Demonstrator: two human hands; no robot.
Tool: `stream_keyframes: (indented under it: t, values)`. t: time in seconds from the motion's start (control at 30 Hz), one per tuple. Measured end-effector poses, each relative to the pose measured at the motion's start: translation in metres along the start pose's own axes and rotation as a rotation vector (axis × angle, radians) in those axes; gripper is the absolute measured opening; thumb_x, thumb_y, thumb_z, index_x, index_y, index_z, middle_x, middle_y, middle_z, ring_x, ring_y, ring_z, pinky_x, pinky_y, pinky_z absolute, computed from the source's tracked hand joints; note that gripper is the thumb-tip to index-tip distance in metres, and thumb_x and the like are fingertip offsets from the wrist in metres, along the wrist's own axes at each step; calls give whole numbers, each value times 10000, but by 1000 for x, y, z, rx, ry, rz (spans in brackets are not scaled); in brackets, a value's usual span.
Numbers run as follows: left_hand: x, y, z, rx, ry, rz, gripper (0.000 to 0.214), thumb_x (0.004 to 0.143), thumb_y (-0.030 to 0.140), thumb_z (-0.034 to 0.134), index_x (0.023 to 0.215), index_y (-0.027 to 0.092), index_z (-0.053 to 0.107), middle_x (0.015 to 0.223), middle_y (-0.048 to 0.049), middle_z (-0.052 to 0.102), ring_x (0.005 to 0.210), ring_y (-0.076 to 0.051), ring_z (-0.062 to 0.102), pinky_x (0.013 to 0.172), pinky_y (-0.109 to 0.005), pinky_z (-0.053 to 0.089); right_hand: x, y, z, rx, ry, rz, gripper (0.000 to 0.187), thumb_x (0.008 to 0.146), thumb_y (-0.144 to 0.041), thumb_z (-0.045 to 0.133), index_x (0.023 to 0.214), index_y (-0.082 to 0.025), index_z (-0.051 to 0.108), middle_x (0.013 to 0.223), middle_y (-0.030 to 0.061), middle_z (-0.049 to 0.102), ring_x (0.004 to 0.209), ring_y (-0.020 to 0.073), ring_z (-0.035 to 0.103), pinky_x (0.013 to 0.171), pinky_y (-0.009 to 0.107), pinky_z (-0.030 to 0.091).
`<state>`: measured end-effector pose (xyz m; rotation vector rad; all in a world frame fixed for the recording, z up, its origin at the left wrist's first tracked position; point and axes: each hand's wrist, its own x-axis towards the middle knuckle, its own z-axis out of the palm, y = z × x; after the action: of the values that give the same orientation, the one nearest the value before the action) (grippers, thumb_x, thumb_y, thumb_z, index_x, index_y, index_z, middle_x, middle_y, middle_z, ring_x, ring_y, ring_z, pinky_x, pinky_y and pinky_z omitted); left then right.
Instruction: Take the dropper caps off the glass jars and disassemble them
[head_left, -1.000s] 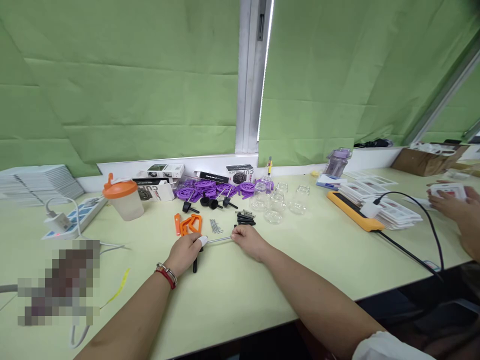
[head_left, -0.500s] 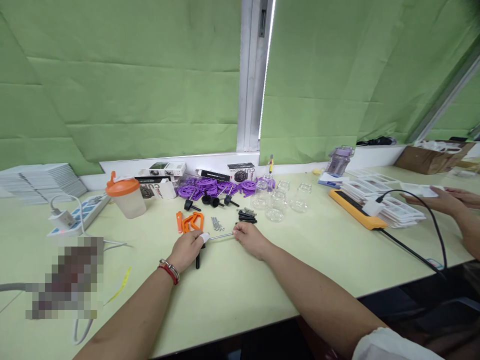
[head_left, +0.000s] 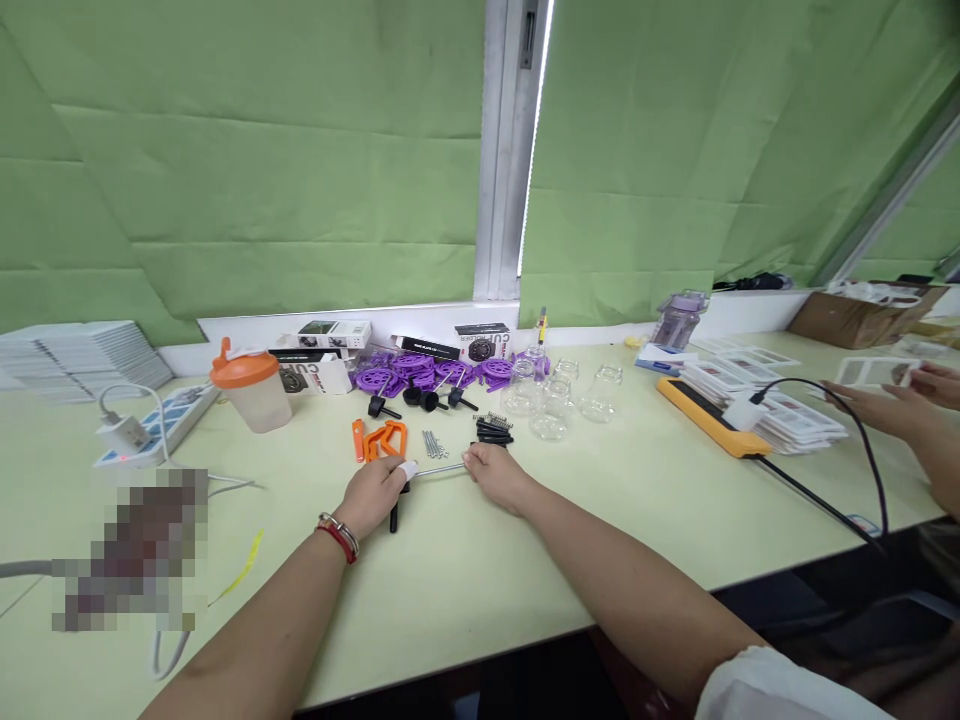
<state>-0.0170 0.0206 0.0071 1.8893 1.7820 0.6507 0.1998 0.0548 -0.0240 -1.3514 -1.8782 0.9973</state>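
Observation:
My left hand [head_left: 377, 494] is closed around a black plastic part, most of it hidden, with a black handle [head_left: 394, 517] sticking out below. A thin metal rod [head_left: 442, 469] runs from it to my right hand [head_left: 491, 472], whose fingers pinch the far end. White wrapping covers my left thumb. Just beyond my hands lie orange plastic pieces [head_left: 388, 440], a small pile of screws [head_left: 433, 445], black pieces [head_left: 491, 432] and springs [head_left: 493, 421]. Farther back are black parts with metal rods [head_left: 381, 407] and purple plastic pieces [head_left: 420, 374].
Clear glass jars [head_left: 551, 421] stand at the back right of centre. An orange-lidded shaker [head_left: 255, 390] and a white power strip [head_left: 169, 425] are on the left. An orange power strip [head_left: 705, 418] lies right, near stacked white cards [head_left: 802, 424] and another person's hand [head_left: 870, 402].
My hands keep the same hold on the black part and rod, with hardly any movement. At the right, the other person's hands have lifted and turned a white card.

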Motion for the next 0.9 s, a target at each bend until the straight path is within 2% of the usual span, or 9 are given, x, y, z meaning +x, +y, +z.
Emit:
stream_keyframes:
  t: [0.3,0.53,0.73,0.8,0.9]
  values:
    - [1,-1,0,-4,-2,17,337,856,449,380,610,219,382,598,-7,436,604,-191,460,559,-291,268,-2,-6,-2,-35,-4,-31,368,929,-397,401,625,-192,427,580,-21,435,547,112,357,556,255,260]
    - [2,-4,1,-58,-10,5,335,859,453,383,620,220,395,602,-2,431,603,-188,451,569,-298,286,-1,1,1,166,-10,1,385,928,-454,369,685,-181,491,636,-3,505,565,112,411,567,250,315]
    - [3,-6,2,-76,-9,-2,350,860,474,379,625,218,422,607,-10,449,600,-193,455,572,-305,296,-7,-10,-6,370,-83,94,153,868,-336,492,847,-186,509,710,-17,542,538,90,366,530,228,300]
    - [3,-5,1,-66,-5,-2,348,858,471,383,622,217,416,607,-10,451,600,-191,452,570,-305,292,-9,-15,-8,399,-93,103,102,849,-288,507,832,-187,499,701,-22,538,532,86,357,526,225,293]
    - [2,-3,1,-52,-8,-4,348,857,468,384,616,218,398,601,-5,440,598,-188,446,567,-302,286,-9,-16,-7,375,-90,115,149,849,-293,498,752,-180,495,674,-25,521,523,84,342,531,230,289]
